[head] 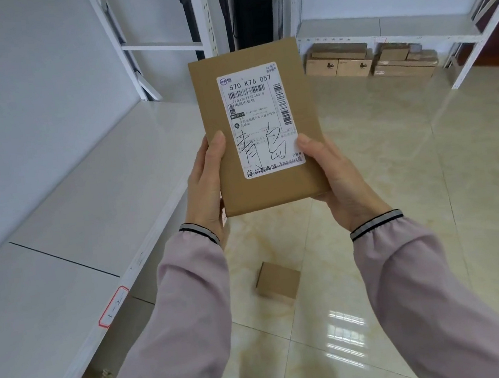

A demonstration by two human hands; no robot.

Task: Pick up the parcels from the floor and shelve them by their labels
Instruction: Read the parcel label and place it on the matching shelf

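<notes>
Left hand, right hand both gripping cardboard parcel — read shipping label, match shelf tag before placing.

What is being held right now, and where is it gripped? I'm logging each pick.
A flat cardboard parcel, held by both hands at its lower end: left hand on its left edge, right hand on its right edge.
</notes>
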